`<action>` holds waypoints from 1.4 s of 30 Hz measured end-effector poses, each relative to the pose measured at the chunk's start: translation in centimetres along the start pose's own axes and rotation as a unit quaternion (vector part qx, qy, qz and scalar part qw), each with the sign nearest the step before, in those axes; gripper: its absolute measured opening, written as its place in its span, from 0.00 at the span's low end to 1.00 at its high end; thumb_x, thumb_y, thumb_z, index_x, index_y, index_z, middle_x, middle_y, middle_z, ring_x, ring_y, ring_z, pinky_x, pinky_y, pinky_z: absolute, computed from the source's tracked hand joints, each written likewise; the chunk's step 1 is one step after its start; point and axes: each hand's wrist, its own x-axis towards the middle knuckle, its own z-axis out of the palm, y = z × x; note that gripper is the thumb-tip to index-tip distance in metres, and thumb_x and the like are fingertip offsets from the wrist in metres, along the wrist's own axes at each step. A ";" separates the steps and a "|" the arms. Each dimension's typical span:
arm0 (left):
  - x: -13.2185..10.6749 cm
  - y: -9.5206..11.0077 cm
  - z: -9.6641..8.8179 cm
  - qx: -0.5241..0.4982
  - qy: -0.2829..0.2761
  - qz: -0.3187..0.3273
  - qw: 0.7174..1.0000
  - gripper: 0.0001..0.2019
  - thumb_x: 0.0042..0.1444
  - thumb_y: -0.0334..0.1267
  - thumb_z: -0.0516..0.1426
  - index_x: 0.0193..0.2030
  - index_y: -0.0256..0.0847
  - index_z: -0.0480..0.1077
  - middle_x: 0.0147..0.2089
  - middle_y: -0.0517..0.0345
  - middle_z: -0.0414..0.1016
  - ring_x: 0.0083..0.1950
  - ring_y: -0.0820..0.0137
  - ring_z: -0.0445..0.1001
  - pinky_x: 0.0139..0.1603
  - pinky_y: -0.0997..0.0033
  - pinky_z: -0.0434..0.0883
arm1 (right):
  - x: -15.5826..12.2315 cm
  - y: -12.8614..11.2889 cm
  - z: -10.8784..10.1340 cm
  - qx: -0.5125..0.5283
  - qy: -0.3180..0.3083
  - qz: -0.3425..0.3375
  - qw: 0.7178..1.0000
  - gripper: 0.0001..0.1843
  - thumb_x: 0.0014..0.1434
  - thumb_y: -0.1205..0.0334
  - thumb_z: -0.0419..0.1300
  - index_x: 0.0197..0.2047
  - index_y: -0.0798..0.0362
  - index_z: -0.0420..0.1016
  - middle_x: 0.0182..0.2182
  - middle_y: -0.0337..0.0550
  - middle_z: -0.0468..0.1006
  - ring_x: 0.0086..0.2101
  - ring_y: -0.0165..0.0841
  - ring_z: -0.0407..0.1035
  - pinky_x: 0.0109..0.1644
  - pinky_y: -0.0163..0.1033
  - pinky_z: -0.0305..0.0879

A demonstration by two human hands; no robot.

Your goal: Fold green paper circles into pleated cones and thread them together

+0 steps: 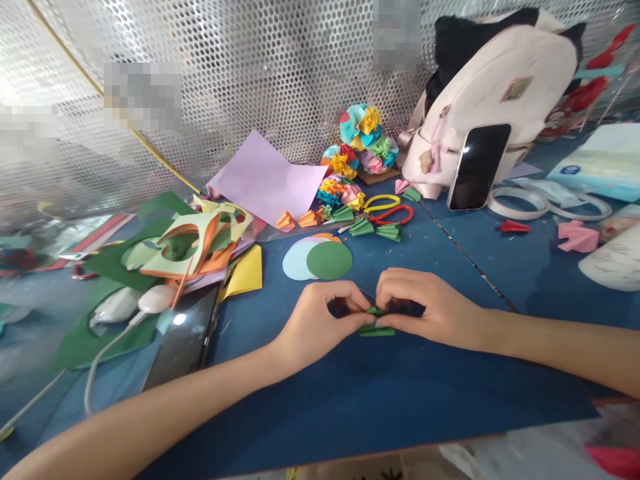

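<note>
Between my two hands is a small folded piece of green paper, pleated, held just above or on the blue table. My left hand pinches its left side with thumb and fingertips. From the other side, my right hand pinches it too, and the fingertips of both hands nearly meet. My fingers cover much of the paper. Just beyond them lie overlapping paper circles, with a green circle on top of a light blue circle. Folded green paper pieces rest farther back.
Scissors with red and yellow handles lie behind the circles, near colourful paper balls. Paper offcuts and a dark phone are at left. Another phone leans on a pale backpack; tape rolls sit beside it.
</note>
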 end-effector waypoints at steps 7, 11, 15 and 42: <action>0.3 -0.3 -0.4 -0.021 -0.017 0.019 0.999 0.07 0.57 0.36 0.60 0.33 0.36 0.77 0.31 0.57 0.75 0.32 0.74 0.68 0.34 0.73 0.64 | 0.1 0.2 0.0 0.024 0.001 0.038 0.999 0.09 0.64 0.63 0.58 0.31 0.52 0.65 0.29 0.37 0.66 0.28 0.28 0.59 0.33 0.35 0.56; 0.4 -0.4 -0.3 -0.033 -0.017 0.017 0.999 0.04 0.54 0.34 0.62 0.34 0.36 0.76 0.31 0.58 0.74 0.31 0.75 0.68 0.33 0.74 0.65 | 0.0 0.4 0.0 0.020 -0.005 0.035 0.999 0.09 0.63 0.65 0.58 0.31 0.52 0.65 0.29 0.37 0.66 0.29 0.28 0.59 0.33 0.35 0.56; 0.4 -0.6 -0.2 -0.073 -0.027 -0.024 0.997 0.06 0.51 0.35 0.65 0.33 0.35 0.75 0.29 0.58 0.76 0.30 0.74 0.71 0.34 0.74 0.67 | 0.0 0.4 0.0 0.019 -0.014 0.044 0.999 0.09 0.64 0.65 0.57 0.31 0.52 0.65 0.29 0.36 0.65 0.30 0.28 0.59 0.34 0.35 0.56; 0.3 -0.7 0.2 -0.038 -0.067 0.016 0.997 0.10 0.52 0.39 0.64 0.27 0.35 0.70 0.27 0.62 0.70 0.28 0.77 0.62 0.29 0.77 0.59 | -0.2 0.5 0.2 -0.014 -0.040 -0.030 0.999 0.09 0.67 0.63 0.54 0.33 0.52 0.66 0.31 0.39 0.67 0.34 0.31 0.61 0.38 0.36 0.57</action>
